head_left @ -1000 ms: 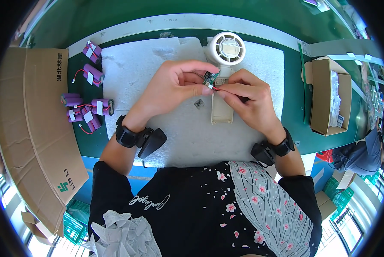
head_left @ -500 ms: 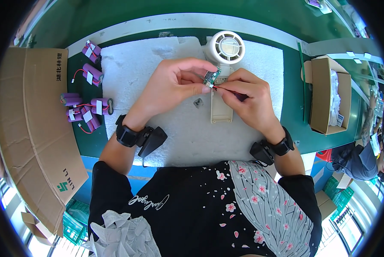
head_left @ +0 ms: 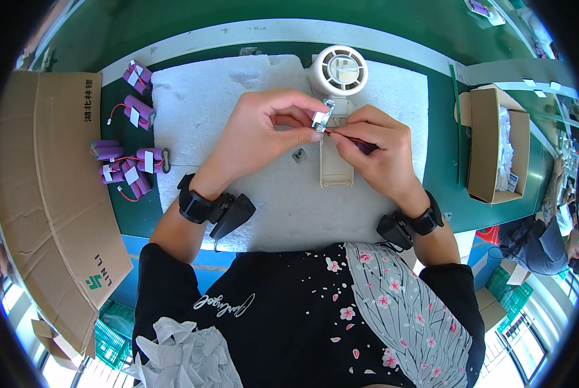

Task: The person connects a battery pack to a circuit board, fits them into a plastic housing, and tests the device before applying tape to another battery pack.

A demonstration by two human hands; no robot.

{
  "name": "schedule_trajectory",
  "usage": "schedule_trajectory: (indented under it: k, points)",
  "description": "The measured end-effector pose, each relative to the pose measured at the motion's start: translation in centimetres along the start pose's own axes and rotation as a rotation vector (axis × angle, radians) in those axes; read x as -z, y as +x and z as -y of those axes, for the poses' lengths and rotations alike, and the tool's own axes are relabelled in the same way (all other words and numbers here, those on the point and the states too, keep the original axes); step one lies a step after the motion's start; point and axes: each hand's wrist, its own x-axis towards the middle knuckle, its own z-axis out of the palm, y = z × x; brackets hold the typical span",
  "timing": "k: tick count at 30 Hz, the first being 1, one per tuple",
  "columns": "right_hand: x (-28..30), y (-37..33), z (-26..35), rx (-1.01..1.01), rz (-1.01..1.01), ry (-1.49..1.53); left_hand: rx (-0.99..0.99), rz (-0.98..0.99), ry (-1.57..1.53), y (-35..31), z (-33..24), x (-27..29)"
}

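A small green circuit board (head_left: 322,116) is pinched between the thumb and fingers of my left hand (head_left: 263,132). My right hand (head_left: 380,145) is closed on thin red and dark wires (head_left: 329,131) that reach the lower edge of the board. A bit of a purple battery pack (head_left: 366,147) shows under the right fingers; the rest of it is hidden. Just beyond and below both hands lies a cream-white handheld fan (head_left: 342,70), its round grille at the far end and its open handle shell (head_left: 336,165) toward me.
White foam sheets (head_left: 270,207) cover the middle of the green table. Several purple battery packs (head_left: 134,174) lie along the left edge, near a large cardboard box (head_left: 50,194). An open carton (head_left: 480,145) with white pieces stands at right. A small dark part (head_left: 299,155) rests on the foam.
The board has turned in my left fingers, so a pale metal part now faces up. Both hands have shifted very slightly to the right; the grips hold.
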Motion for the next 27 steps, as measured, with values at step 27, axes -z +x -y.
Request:
schedule_trajectory:
  k: [27]
  points:
    - [-0.5, 0.4, 0.5, -0.02, -0.145, -0.123, -0.258, -0.119, 0.287, 0.0, 0.4, -0.8]
